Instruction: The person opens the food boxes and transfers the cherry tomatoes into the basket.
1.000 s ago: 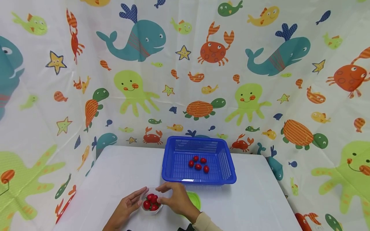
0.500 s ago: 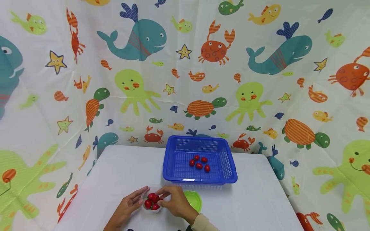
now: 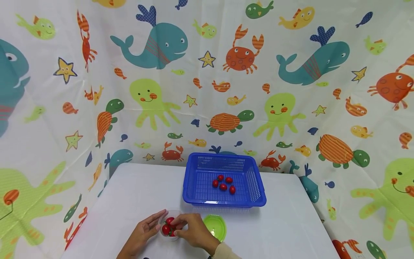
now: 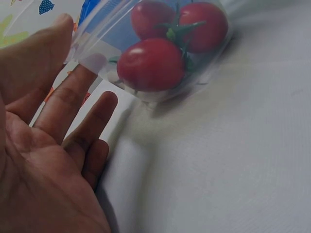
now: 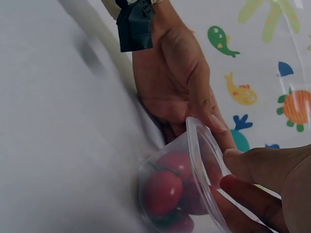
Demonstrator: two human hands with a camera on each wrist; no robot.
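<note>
A clear plastic cup [image 3: 170, 236] with several red cherry tomatoes [image 4: 151, 64] sits at the table's near left. My left hand [image 3: 142, 232] rests against its left side, fingers fairly straight and thumb by the rim. In the left wrist view, a fingertip touches the clear wall. My right hand [image 3: 195, 230] reaches over the rim from the right, fingertips inside, close to the tomatoes. The right wrist view shows the right fingers [image 5: 252, 204] past the rim; whether they pinch a tomato is hidden.
A blue slotted basket [image 3: 188, 180] stands behind the cup, with several cherry tomatoes [image 3: 223, 187] on its floor. Beside my right hand lies a green lid [image 3: 216, 227]. A curtain [image 3: 207, 72] printed with sea animals encloses the white table [image 3: 284, 230].
My right hand has moved from the cup's right rim inward, and its fingers are closer together and deeper among the tomatoes. The left hand stays at the cup; more of the green lid shows.
</note>
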